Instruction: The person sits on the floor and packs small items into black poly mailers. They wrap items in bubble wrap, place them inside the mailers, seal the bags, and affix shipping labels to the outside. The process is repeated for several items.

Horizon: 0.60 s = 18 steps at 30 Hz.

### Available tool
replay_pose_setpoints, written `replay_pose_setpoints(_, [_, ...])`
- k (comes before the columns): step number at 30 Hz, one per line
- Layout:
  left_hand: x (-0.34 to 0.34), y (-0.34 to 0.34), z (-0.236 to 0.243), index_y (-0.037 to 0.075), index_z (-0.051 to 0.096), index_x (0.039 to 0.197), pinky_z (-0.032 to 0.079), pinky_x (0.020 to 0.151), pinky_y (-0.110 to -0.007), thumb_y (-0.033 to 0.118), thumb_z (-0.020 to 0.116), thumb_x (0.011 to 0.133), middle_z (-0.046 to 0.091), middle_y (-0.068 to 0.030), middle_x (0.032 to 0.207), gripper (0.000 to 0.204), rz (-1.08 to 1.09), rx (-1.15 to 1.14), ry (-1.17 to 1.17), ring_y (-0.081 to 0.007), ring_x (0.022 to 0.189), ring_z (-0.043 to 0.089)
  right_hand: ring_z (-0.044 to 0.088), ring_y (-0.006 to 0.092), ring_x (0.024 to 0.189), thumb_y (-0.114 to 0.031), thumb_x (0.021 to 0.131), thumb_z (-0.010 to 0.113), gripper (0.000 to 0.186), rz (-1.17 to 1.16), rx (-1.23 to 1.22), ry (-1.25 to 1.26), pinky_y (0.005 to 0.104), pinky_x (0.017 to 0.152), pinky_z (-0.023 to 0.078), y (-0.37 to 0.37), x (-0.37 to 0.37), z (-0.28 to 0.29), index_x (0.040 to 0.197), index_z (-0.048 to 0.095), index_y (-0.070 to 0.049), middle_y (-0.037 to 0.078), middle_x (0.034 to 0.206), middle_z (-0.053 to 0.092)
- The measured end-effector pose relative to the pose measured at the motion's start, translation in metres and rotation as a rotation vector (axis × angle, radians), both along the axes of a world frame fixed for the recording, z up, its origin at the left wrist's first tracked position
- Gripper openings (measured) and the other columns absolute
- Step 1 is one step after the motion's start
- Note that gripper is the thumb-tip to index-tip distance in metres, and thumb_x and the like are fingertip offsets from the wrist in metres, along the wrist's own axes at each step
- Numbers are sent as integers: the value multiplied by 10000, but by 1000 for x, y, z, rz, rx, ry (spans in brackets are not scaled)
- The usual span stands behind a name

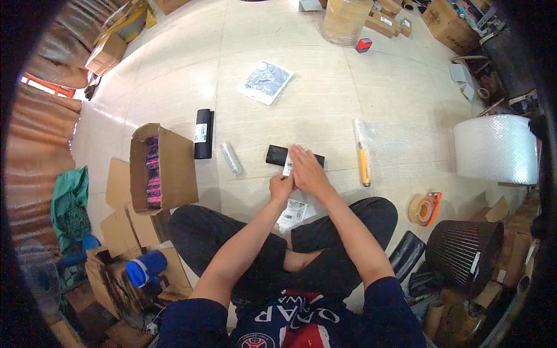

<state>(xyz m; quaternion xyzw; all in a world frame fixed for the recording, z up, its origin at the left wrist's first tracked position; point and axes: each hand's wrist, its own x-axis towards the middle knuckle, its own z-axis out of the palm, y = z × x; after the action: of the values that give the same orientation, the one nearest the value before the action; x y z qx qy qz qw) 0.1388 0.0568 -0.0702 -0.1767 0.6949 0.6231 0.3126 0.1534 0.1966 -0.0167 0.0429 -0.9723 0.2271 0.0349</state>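
Note:
A black wrapped roll-shaped package lies crosswise on the floor in front of my legs. Over its middle runs a white label. My right hand rests flat on the package and label, fingers stretched out together. Close to the package's near side, my left hand pinches the lower end of the label. Part of the package and label is hidden under my right hand. Nearer my crossed legs lie white printed label sheets.
To the left stand an open carton of pink-and-black packets, a larger black package and a bubble-wrapped cylinder. Rightward are a yellow cutter, a tape dispenser and a bubble-wrap roll. A white-edged packet lies ahead.

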Motion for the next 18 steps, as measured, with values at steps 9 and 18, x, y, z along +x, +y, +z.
replay_pose_setpoints(9, [10, -38, -4, -11, 750, 831, 616, 642, -327, 268, 759, 1018, 800, -143, 828, 336, -469, -164, 28, -151, 727, 762, 461, 329, 1521, -220, 1055, 562, 608, 42, 21, 5, 527, 1247, 357, 8, 4, -31, 1597, 423, 19, 185, 1630, 498])
replay_pose_setpoints(18, [-16, -67, 38, 39, 640, 1333, 613, 952, -435, 311, 683, 1076, 695, -112, 1262, 376, 22, 596, -212, -261, 1096, 721, 688, 302, 1087, -188, 962, 643, 459, -90, 275, -54, 511, 931, 472, -10, 9, -11, 1399, 624, -49, 114, 1082, 739])
